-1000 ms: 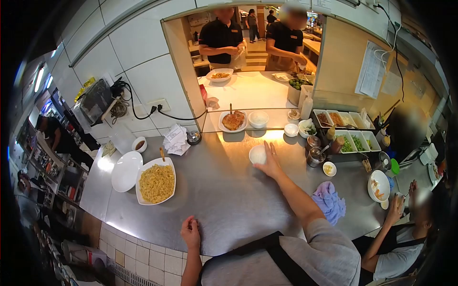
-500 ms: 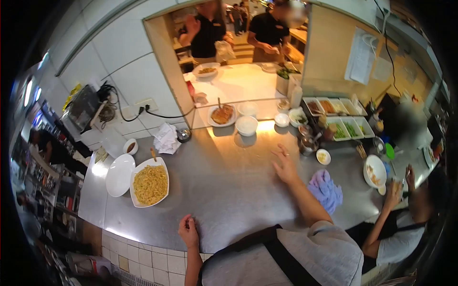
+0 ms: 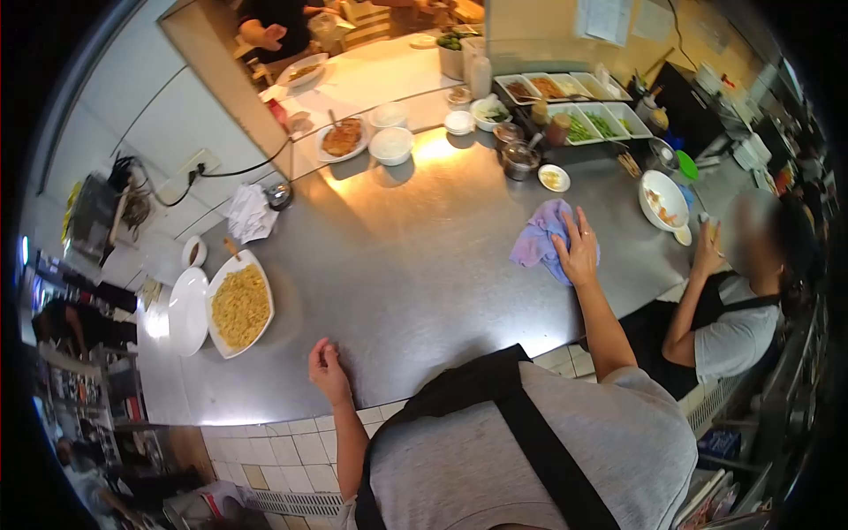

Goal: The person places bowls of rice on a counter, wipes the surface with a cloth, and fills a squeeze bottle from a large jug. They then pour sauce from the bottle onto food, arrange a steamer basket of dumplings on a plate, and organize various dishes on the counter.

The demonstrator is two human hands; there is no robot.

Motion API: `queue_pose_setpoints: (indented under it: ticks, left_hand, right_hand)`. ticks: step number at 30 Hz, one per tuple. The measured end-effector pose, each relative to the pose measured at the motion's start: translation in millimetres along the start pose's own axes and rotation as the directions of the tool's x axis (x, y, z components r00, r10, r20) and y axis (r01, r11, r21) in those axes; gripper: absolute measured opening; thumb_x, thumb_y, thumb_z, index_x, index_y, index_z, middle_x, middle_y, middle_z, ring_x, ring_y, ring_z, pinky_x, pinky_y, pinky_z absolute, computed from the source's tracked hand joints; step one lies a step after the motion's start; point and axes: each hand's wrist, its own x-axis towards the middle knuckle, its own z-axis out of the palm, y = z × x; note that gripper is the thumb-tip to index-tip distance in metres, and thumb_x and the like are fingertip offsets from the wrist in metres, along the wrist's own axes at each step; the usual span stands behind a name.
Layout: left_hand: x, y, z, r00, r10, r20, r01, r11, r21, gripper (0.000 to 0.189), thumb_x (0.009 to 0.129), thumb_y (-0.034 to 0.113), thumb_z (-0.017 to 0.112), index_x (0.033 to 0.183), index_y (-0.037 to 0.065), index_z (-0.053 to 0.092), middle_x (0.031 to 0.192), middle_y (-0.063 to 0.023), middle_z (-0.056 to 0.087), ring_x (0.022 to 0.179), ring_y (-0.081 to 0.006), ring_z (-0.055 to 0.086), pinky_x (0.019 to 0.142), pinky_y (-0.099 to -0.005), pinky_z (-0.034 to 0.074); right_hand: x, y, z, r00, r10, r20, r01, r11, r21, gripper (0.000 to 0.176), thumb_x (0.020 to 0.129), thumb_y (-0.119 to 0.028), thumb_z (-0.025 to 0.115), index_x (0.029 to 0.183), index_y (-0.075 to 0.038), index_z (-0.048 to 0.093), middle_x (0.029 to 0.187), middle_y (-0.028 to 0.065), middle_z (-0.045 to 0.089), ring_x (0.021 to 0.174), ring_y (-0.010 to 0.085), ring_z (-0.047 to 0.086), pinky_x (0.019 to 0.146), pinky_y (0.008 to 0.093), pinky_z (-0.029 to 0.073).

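My right hand [image 3: 578, 254] lies on a crumpled purple cloth [image 3: 535, 244], its fingers stretched out over the fabric. Close to the counter's front edge, my left hand [image 3: 329, 373] is loosely curled, with nothing visible in it. To its left stands a white dish of fried rice [image 3: 240, 307], with a wooden handle sticking out at the back. An oval white plate [image 3: 188, 314] sits directly beside that dish.
The steel counter [image 3: 397, 265] runs to a pass window holding a dish of browned food [image 3: 343, 138] and white bowls [image 3: 391, 147]. Ingredient trays [image 3: 592, 124] stand at back right. A co-worker [image 3: 738, 327] is at my right, near a white bowl [image 3: 662, 201]. White crumpled cloth [image 3: 251, 214] lies back left.
My right hand has come from above the middle of the counter onto the purple cloth. My left hand stays curled near the front edge. The view has turned downward and right.
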Motion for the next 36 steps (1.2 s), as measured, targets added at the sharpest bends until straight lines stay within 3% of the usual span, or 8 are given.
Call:
queue_pose_setpoints:
  ticks: [3,12,15,17,19,22,30,36]
  left_hand:
    - [1,-9,-2,1.000,-0.014,-0.010,0.015,1.000,0.016,0.018,0.089,0.011,0.059,0.103,0.002,0.065,0.080,-0.0004,0.061,0.070,-0.0076,0.053,0.065,-0.0223,0.045]
    - [2,-8,-1,0.999,0.007,-0.040,-0.005,0.999,0.052,0.016,0.086,0.011,0.061,0.098,0.002,0.067,0.079,-0.0026,0.063,0.069,-0.0099,0.055,0.064,-0.0248,0.046]
    - [3,-10,-1,0.998,0.007,-0.057,-0.004,0.998,0.056,0.016,0.085,0.011,0.061,0.097,0.002,0.068,0.079,-0.0032,0.063,0.070,-0.0109,0.056,0.064,-0.0259,0.047]
    - [3,-13,-1,0.998,0.004,-0.062,-0.001,0.999,0.044,0.016,0.084,0.010,0.061,0.096,0.002,0.068,0.080,-0.0036,0.063,0.071,-0.0113,0.056,0.065,-0.0264,0.047]
    - [2,-6,-1,0.998,0.011,-0.068,-0.007,0.999,0.047,0.016,0.084,0.010,0.061,0.096,0.002,0.067,0.079,-0.0034,0.063,0.071,-0.0113,0.057,0.065,-0.0266,0.047]
    - [1,-9,-1,0.997,0.044,-0.071,-0.039,0.997,0.064,0.015,0.085,0.009,0.061,0.096,0.002,0.067,0.079,-0.0031,0.063,0.071,-0.0111,0.057,0.065,-0.0261,0.047]
    - [0,-8,0,0.996,0.033,-0.079,-0.032,0.999,0.023,0.014,0.084,0.008,0.061,0.095,0.002,0.067,0.078,-0.0041,0.063,0.068,-0.0103,0.057,0.064,-0.0245,0.047]
    - [2,-10,1,0.995,0.059,-0.084,-0.054,0.997,0.064,0.014,0.084,0.007,0.061,0.095,0.002,0.068,0.079,-0.0048,0.064,0.068,-0.0105,0.057,0.064,-0.0252,0.047]
  right_hand:
    - [3,-27,13,0.972,-0.128,0.199,0.129,0.992,0.006,0.064,0.079,-0.043,0.068,0.132,-0.011,0.050,0.138,0.0243,0.042,0.122,0.0411,0.043,0.102,0.0466,0.034]
    - [18,-150,82,0.835,-0.433,0.340,0.393,0.901,0.183,0.067,0.066,-0.060,0.070,0.120,-0.020,0.061,0.132,0.0199,0.049,0.122,0.0431,0.042,0.098,0.0530,0.033]
    - [-10,-219,65,0.613,-0.589,0.527,0.465,0.808,0.362,0.057,0.066,-0.055,0.071,0.111,-0.020,0.064,0.127,0.0133,0.053,0.121,0.0372,0.043,0.094,0.0521,0.034]
    - [-54,-238,77,0.574,-0.771,0.274,0.549,0.611,0.570,0.048,0.069,-0.048,0.072,0.106,-0.019,0.064,0.124,0.0118,0.054,0.121,0.0334,0.044,0.094,0.0513,0.035]
    - [-76,-254,58,0.376,-0.896,0.236,0.587,0.428,0.688,0.042,0.070,-0.042,0.073,0.104,-0.019,0.063,0.125,0.0104,0.053,0.123,0.0315,0.043,0.094,0.0501,0.036]
    - [-83,-243,31,0.271,-0.923,0.272,0.586,0.383,0.714,0.040,0.069,-0.036,0.074,0.103,-0.018,0.063,0.127,0.0095,0.052,0.123,0.0315,0.043,0.096,0.0500,0.036]
    - [-43,-77,-21,0.809,-0.451,0.378,0.395,0.892,0.218,0.043,0.063,-0.027,0.075,0.102,-0.014,0.063,0.126,0.0143,0.051,0.121,0.0339,0.044,0.098,0.0502,0.035]
    - [-11,39,-43,0.959,-0.130,0.252,0.154,0.985,-0.077,0.040,0.071,-0.026,0.068,0.108,-0.012,0.060,0.127,0.0170,0.051,0.119,0.0370,0.045,0.099,0.0493,0.035]
